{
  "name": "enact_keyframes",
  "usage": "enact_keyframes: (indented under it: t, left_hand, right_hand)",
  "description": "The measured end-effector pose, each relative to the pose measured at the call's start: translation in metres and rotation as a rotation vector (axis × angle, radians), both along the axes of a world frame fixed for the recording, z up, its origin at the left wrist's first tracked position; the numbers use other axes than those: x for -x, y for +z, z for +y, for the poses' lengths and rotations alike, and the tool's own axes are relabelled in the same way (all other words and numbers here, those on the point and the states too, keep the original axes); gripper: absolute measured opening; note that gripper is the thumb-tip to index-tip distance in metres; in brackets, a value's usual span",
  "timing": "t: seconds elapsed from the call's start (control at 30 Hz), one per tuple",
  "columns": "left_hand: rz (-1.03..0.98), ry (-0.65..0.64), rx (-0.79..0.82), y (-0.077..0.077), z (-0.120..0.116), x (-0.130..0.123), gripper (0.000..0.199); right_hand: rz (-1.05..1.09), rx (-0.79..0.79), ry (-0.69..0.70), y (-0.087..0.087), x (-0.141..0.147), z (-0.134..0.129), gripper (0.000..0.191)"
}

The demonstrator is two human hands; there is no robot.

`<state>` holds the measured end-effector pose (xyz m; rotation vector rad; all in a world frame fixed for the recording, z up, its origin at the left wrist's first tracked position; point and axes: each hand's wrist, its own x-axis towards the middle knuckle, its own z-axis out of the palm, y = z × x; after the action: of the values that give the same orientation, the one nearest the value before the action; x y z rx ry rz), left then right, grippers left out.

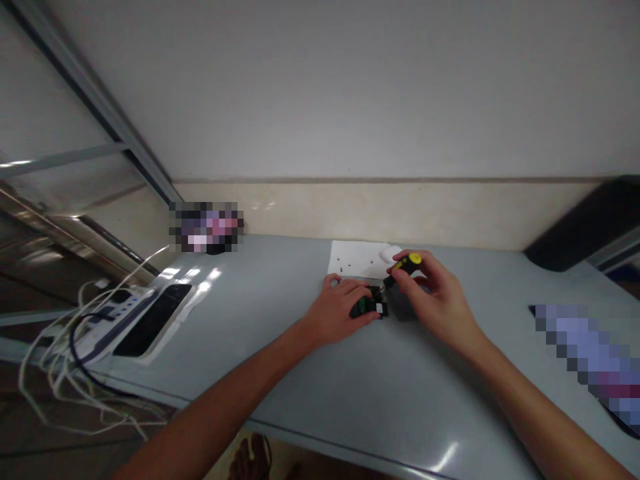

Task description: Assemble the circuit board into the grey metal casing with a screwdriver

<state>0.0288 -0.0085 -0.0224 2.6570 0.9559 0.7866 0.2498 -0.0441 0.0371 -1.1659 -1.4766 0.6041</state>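
Screwdriver slants down leftward, gripped by the right hand, tip near the black device — which the left hand clamps on the bench, presumably for steadiness.

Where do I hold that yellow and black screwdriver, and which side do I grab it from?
Probably hold the screwdriver by its thick handle, coming from the right, with thumb and fingers pinching it, as the right hand does. It leans with its yellow end up and right, while its thin shaft points down-left toward the black device in the left hand.
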Motion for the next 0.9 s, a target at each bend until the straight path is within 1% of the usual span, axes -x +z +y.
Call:
enact_keyframes:
  t: [0.1,0.17,0.27,0.3,0.37,0.47,0.53,0.6,0.63,0.7,0.77,0.83,0.9]
  left_hand:
    - [0.0,0.01,-0.008,-0.001,0.0,0.0,0.033]
    - [-0.003,0.006,-0.018,-0.002,0.0,0.0,0.033]
    - [-0.007,0.004,-0.027,-0.002,0.0,0.0,0.03]
    - [-0.01,0.004,-0.028,-0.001,0.0,0.0,0.03]
    - [-0.019,0.003,-0.028,-0.002,0.0,0.0,0.03]
    - [-0.025,-0.005,-0.021,-0.002,0.0,0.0,0.031]
    - [-0.028,-0.007,-0.014,-0.002,0.0,0.0,0.03]
    - [-0.034,-0.005,-0.01,-0.002,0.0,0.0,0.03]
    - [-0.035,-0.004,-0.009,-0.002,0.0,0.0,0.03]
    - [-0.03,-0.001,-0.008,-0.001,0.0,0.0,0.029]
    - [-0.026,0.0,-0.007,-0.001,0.0,0.0,0.029]
    - [-0.029,-0.001,-0.009,-0.001,0.0,-0.001,0.028]
    - [-0.03,-0.004,-0.005,-0.001,0.0,-0.001,0.029]
  right_hand:
    - [0.012,-0.042,0.04,0.004,0.007,0.01,0.026]
    - [0.06,-0.055,0.107,0.008,0.013,0.019,0.024]
    - [0.272,-0.006,0.218,0.01,0.021,0.032,0.026]
    - [0.339,0.017,0.238,0.01,0.023,0.035,0.03]
    - [0.419,0.032,0.212,0.007,0.026,0.038,0.039]
    - [0.435,0.036,0.152,0.002,0.028,0.038,0.039]
    - [0.47,0.055,0.178,0.003,0.027,0.036,0.043]
    - [0.551,0.091,0.231,0.006,0.025,0.033,0.05]
    - [0.594,0.117,0.255,0.008,0.023,0.032,0.05]
    - [0.657,0.167,0.278,0.01,0.018,0.031,0.042]
    - [0.666,0.189,0.282,0.009,0.012,0.032,0.034]
    - [0.658,0.187,0.293,0.006,0.005,0.032,0.034]
    - [0.704,0.194,0.316,0.003,0.002,0.032,0.038]
